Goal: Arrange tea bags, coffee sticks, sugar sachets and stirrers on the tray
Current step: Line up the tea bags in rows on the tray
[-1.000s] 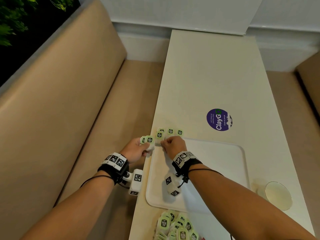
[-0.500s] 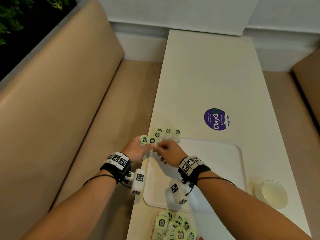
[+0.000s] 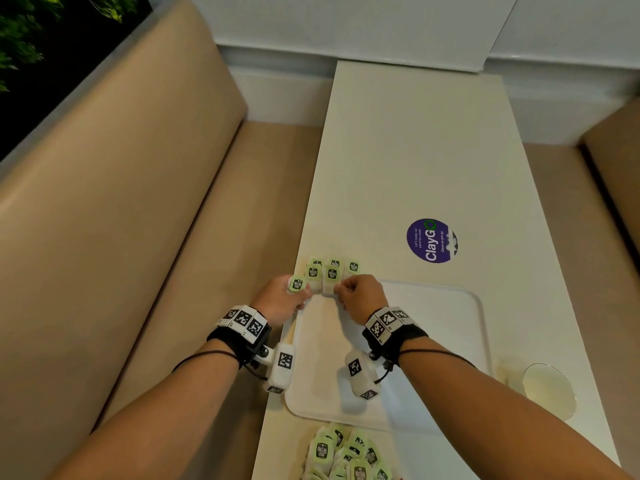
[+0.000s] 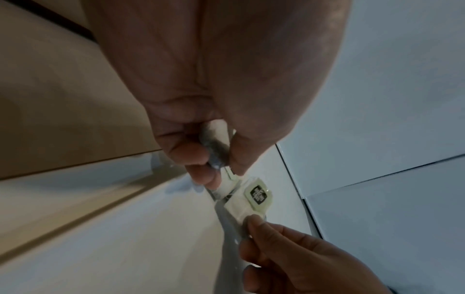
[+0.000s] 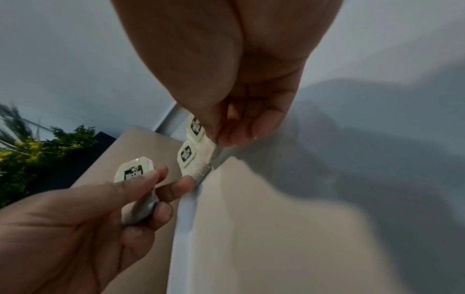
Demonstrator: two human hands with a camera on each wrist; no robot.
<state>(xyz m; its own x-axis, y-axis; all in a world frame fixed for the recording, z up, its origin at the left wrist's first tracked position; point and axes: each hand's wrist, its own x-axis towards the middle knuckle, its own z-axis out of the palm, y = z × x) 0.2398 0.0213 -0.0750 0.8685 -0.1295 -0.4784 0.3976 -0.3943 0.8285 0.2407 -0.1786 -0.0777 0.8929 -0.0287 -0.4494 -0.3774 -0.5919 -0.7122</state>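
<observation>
A white tray [image 3: 433, 341] lies on the table. Several tea bags with green tags [image 3: 335, 264] sit in rows at its far left corner. My left hand [image 3: 301, 292] is by that corner and holds one tea bag [image 3: 297, 284] between thumb and fingers; this tea bag [image 5: 133, 172] also shows in the right wrist view. My right hand [image 3: 341, 289] pinches the near edge of another tea bag [image 3: 331, 277] in the front row. In the left wrist view that tea bag [image 4: 255, 194] rests at the tray rim, held by the right hand [image 4: 254, 220].
A loose pile of tea bags [image 3: 346, 452] lies on the table near me, in front of the tray. A glass [image 3: 549, 389] stands right of the tray. A purple sticker [image 3: 431, 240] is on the table beyond it. A padded bench [image 3: 121, 237] runs along the left.
My left hand held two tea bags; the right hand took one and set it into the front row at the tray corner. The left hand has one left.
</observation>
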